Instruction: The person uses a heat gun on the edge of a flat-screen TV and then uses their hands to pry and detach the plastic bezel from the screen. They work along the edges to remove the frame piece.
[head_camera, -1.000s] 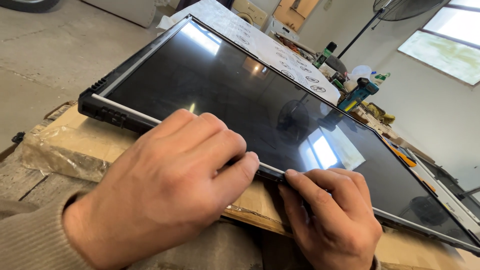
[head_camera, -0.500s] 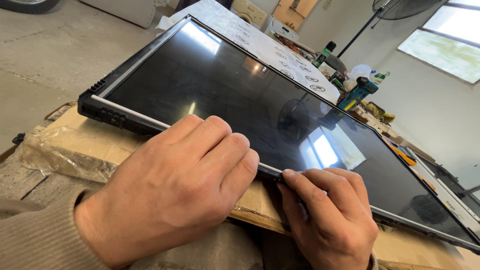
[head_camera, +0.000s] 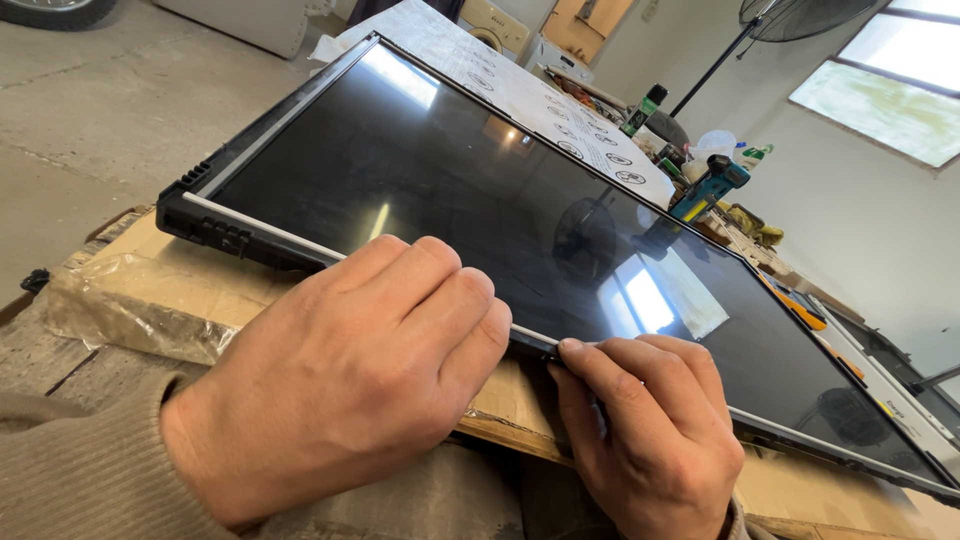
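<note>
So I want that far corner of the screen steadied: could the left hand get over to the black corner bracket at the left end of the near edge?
Probably yes. The left hand rests on the same near edge of the screen panel, and nothing lies between it and the corner bracket.

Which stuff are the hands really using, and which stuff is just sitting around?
In use:
- big black screen panel
- left hand, pressing on its near edge
- right hand, gripping that same edge
- cardboard under the panel

Just lying about:
- teal power drill
- dark bottle
- standing fan
</note>
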